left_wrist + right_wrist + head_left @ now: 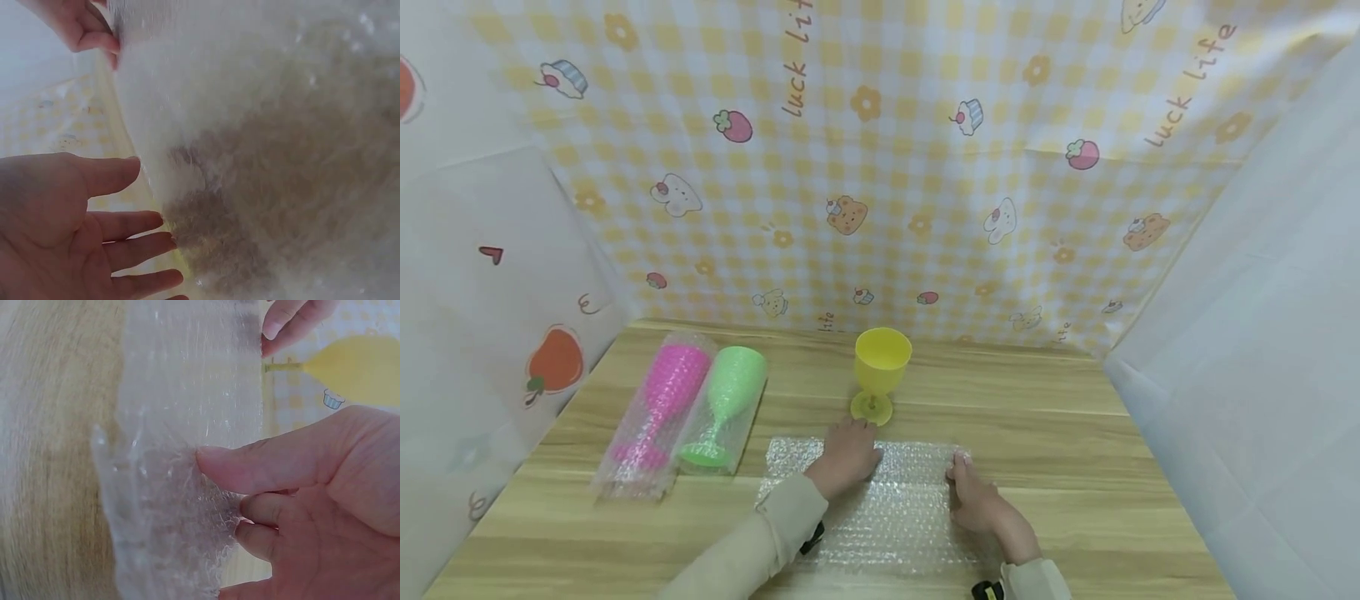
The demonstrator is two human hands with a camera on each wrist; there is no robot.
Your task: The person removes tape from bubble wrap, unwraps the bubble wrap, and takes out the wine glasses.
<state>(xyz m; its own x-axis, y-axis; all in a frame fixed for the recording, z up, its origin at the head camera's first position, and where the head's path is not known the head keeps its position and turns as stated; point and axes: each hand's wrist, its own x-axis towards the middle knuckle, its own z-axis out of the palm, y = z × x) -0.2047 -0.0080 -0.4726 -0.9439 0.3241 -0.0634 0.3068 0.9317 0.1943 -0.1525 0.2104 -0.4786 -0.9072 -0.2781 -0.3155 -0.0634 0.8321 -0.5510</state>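
A clear bubble wrap sheet lies spread over the front of the wooden table. Just beyond its far edge a yellow goblet stands upright. My left hand is at that far edge, close to the goblet's foot; its fingers look straight and spread in the left wrist view, their tips right at the film. At the sheet's right side my right hand pinches the bubble wrap, thumb on top and fingers behind the edge.
On the table's left side lie a pink goblet and a green goblet, side by side, each in bubble wrap. A yellow checked cloth hangs behind the table, and white cloths hang at both sides.
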